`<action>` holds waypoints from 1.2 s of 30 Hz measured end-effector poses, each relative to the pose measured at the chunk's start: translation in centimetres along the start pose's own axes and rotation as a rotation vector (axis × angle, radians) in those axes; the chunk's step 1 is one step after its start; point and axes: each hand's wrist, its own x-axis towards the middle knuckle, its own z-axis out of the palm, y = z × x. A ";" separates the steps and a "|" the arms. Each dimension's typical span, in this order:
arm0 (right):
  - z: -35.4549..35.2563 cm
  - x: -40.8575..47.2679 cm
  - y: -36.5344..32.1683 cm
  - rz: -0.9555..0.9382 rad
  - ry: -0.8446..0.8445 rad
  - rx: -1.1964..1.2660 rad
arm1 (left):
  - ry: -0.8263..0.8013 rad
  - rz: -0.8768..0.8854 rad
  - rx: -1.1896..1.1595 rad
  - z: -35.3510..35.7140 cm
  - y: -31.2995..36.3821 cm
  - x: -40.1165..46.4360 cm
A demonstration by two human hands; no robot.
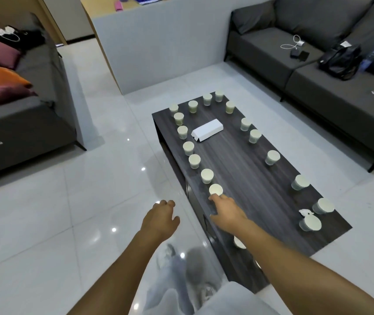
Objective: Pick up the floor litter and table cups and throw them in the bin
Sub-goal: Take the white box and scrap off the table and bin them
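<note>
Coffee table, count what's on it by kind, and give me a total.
Paper cups: 18, one of them partly hidden at the near edge
White box: 1
Crumpled paper scrap: 1
Total: 20

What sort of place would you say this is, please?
Probably a lounge or waiting area, perhaps in an office: grey sofas flank a low dark coffee table on a glossy tiled floor, and many paper cups ring the table. The right hand reaches for one.

Bare forearms, light grey trousers (pixel 170 289), pale sneakers (pixel 206 292) (blurred), white shirt hem (pixel 233 301)
</note>
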 end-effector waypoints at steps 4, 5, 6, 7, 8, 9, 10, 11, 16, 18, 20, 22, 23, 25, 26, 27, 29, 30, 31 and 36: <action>-1.8 7.5 -2.1 0.032 -0.006 0.023 | -0.050 0.003 0.046 -3.7 -3.3 7.6; -2.5 9.5 -2.8 0.042 0.003 0.036 | -0.054 0.006 0.060 -4.8 -4.2 9.7; -3.2 11.4 -3.5 0.053 0.015 0.052 | -0.053 0.013 0.072 -5.9 -5.1 11.9; -4.0 13.3 -4.3 0.066 0.031 0.074 | -0.052 0.027 0.084 -7.1 -5.8 14.1; -4.7 15.2 -5.1 0.082 0.042 0.101 | -0.054 0.047 0.097 -8.3 -6.5 16.2; -5.5 16.8 -5.9 0.095 0.051 0.122 | -0.060 0.066 0.110 -9.4 -7.1 18.2; -6.1 18.2 -6.7 0.107 0.054 0.135 | -0.070 0.085 0.123 -10.4 -7.5 20.0; -6.6 19.5 -7.2 0.121 0.062 0.148 | -0.078 0.107 0.137 -11.2 -7.8 21.9; -8.6 24.3 -7.4 0.228 0.095 0.231 | -0.129 0.207 0.167 -14.3 -6.9 30.3; -9.4 26.0 -6.4 0.293 0.091 0.256 | -0.144 0.261 0.181 -14.8 -5.8 33.5; -10.3 27.8 -5.2 0.348 0.084 0.263 | -0.172 0.295 0.180 -15.1 -4.4 36.6; -11.3 29.7 -4.0 0.393 0.072 0.277 | -0.210 0.304 0.167 -15.5 -3.0 39.2; -11.8 30.7 -3.4 0.410 0.067 0.287 | -0.226 0.311 0.166 -15.7 -2.4 40.5; -13.0 32.8 -2.5 0.432 0.050 0.302 | -0.255 0.323 0.182 -16.1 -1.3 43.0; -13.7 33.9 -2.2 0.438 0.041 0.306 | -0.267 0.320 0.187 -16.4 -0.9 44.2; -14.3 35.1 -1.8 0.440 0.031 0.307 | -0.279 0.311 0.189 -16.8 -0.6 45.5; -15.6 37.4 -1.2 0.437 0.021 0.301 | -0.288 0.297 0.189 -17.2 -0.1 48.1; -16.2 38.6 -0.9 0.438 0.022 0.299 | -0.297 0.293 0.199 -17.3 0.2 49.4; -16.8 39.6 -0.5 0.444 0.027 0.298 | -0.312 0.294 0.220 -17.4 0.4 50.5; -18.4 42.9 1.4 0.509 0.045 0.337 | -0.412 0.327 0.316 -16.8 1.4 55.4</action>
